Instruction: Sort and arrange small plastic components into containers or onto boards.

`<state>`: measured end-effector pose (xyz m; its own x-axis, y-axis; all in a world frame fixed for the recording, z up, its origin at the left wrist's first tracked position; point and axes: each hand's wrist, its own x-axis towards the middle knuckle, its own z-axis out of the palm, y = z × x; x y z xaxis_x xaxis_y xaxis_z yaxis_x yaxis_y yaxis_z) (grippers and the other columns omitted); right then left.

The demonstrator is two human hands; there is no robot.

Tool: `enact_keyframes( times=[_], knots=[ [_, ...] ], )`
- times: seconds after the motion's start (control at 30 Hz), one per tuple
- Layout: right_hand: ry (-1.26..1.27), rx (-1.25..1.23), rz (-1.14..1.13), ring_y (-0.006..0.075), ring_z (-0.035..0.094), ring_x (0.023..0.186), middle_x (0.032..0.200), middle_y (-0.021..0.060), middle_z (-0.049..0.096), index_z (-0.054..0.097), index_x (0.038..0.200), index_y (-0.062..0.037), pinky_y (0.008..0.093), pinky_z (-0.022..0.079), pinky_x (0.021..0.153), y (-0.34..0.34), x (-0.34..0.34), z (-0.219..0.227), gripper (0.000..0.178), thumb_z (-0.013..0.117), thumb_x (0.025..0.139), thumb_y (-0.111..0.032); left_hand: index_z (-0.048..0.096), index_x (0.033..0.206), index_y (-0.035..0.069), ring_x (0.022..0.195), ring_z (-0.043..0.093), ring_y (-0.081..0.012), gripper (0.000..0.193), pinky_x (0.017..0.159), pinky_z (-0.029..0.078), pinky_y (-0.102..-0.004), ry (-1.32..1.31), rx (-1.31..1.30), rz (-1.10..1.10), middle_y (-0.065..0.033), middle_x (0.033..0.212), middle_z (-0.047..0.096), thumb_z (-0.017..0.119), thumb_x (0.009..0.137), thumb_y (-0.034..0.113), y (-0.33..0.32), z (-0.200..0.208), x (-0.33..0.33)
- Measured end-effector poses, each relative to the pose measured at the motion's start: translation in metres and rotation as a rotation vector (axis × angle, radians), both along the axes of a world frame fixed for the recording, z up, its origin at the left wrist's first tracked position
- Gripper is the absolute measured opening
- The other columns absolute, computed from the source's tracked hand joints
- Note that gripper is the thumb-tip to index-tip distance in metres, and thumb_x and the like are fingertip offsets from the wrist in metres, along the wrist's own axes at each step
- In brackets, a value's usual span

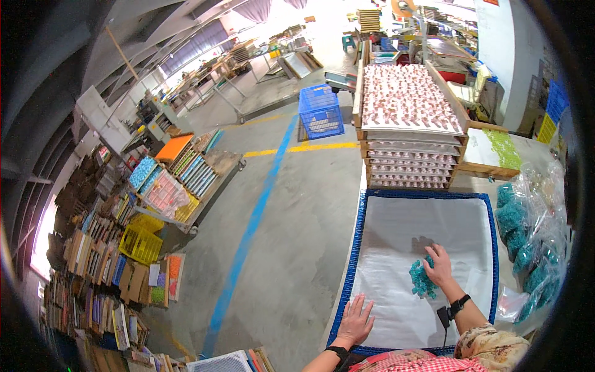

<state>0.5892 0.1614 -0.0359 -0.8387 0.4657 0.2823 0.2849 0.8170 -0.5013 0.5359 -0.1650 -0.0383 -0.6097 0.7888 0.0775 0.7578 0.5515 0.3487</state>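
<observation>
Teal pieces | under right hand, fingers cupped on them | left hand flat, spread on grey sheet

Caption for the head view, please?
Right hand on teal pieces, left hand flat on the grey sheet.

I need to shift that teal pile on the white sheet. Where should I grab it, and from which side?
Probably from above, on the open left edge of the teal pile. It is a loose, low heap of small pieces lying flat on the white sheet, so scoop with spread fingers. The right hand already covers its right side; the left hand rests flat nearby.
</observation>
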Motion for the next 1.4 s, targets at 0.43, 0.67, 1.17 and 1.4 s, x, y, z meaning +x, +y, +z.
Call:
enact_keyframes(
  times=[0.43, 0.67, 1.17, 1.4],
  knots=[
    [-0.214, 0.13, 0.17, 0.0442, 0.035, 0.129, 0.135, 0.0153, 0.048, 0.054, 0.125, -0.0105, 0.0491, 0.032, 0.108, -0.041, 0.051, 0.014, 0.05, 0.064, 0.08, -0.03, 0.046, 0.135, 0.011, 0.139, 0.026, -0.0321, 0.052, 0.111, 0.021, -0.0492, 0.023, 0.033, -0.009, -0.0207, 0.147, 0.031, 0.053, 0.089, 0.034, -0.003, -0.002, 0.003],
    [-0.045, -0.089, 0.054, 0.0435, 0.04, 0.127, 0.135, 0.0182, 0.047, 0.053, 0.124, -0.0082, 0.048, 0.035, 0.106, -0.054, 0.088, 0.025, 0.052, 0.067, 0.074, -0.013, 0.047, 0.134, 0.012, 0.137, 0.03, -0.0343, 0.05, 0.111, 0.022, -0.0505, 0.022, 0.103, -0.02, -0.0209, 0.145, 0.033, 0.054, 0.089, 0.033, -0.006, -0.006, -0.001],
    [0.078, -0.041, -0.187, 0.0343, 0.053, 0.107, 0.113, 0.0128, 0.058, 0.062, 0.1, -0.0097, 0.042, 0.042, 0.091, -0.108, 0.199, 0.063, 0.029, 0.065, 0.072, -0.001, 0.06, 0.118, 0.008, 0.127, 0.045, -0.0318, 0.036, 0.105, 0.037, -0.0412, -0.346, 0.572, -0.063, -0.0141, 0.127, 0.055, 0.063, 0.083, 0.015, -0.018, -0.009, -0.026],
    [0.118, -0.053, -0.185, 0.0338, 0.054, 0.106, 0.109, 0.0129, 0.059, 0.063, 0.095, -0.0087, 0.0412, 0.042, 0.091, -0.125, 0.232, 0.079, 0.024, 0.063, 0.073, 0.001, 0.064, 0.109, 0.007, 0.119, 0.052, -0.0318, 0.03, 0.102, 0.041, -0.0405, -0.123, 0.703, -0.109, -0.0135, 0.12, 0.06, 0.065, 0.079, 0.006, -0.05, 0.09, -0.044]
  ],
)
